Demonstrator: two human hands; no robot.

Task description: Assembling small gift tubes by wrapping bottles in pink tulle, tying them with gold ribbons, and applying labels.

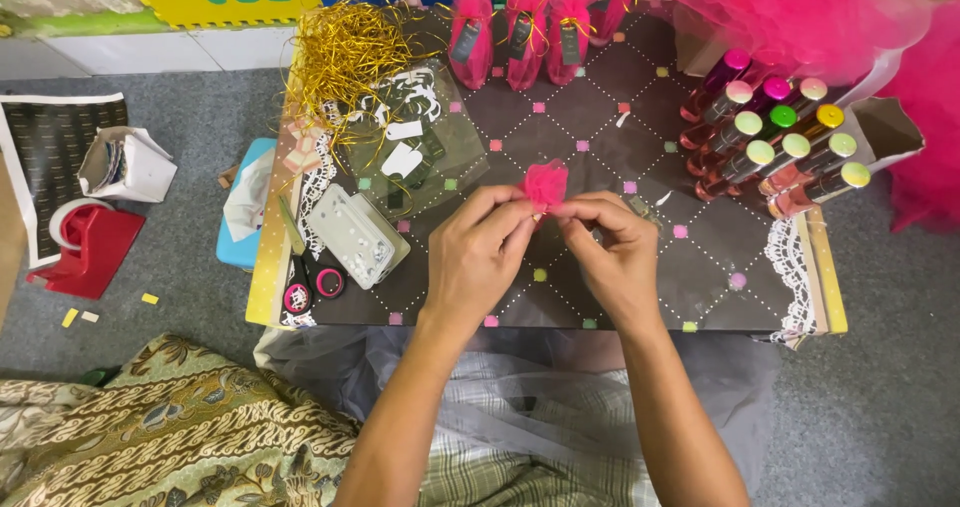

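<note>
A low table (pixel 700 267), covered in dark brown paper with a dotted diamond pattern and small coloured squares, is seen from above. At its middle, a small pink tulle bundle (pixel 545 183) is held just above the tabletop between two bare hands. The left hand (pixel 478 252) is closed around the bundle's lower end, thumb and fingertips pinched together. The right hand (pixel 612 247) is likewise closed, its fingertips pinched at the gathered neck of the tulle, so both hands grip the same piece.

Along the far edge, four wrapped pink tulle parcels with gold ties and dark tags (pixel 520 27) are lined up, and these appear finished. To the right, a carton of tubes with coloured caps (pixel 775 147) is nearly full, so much appears left to be wrapped. A tangle of gold ribbon (pixel 345 52), clear bags of tags (pixel 405 152) and pink-handled scissors (pixel 312 285) lie at the left. A red tape dispenser (pixel 88 247) rests on the grey floor.
</note>
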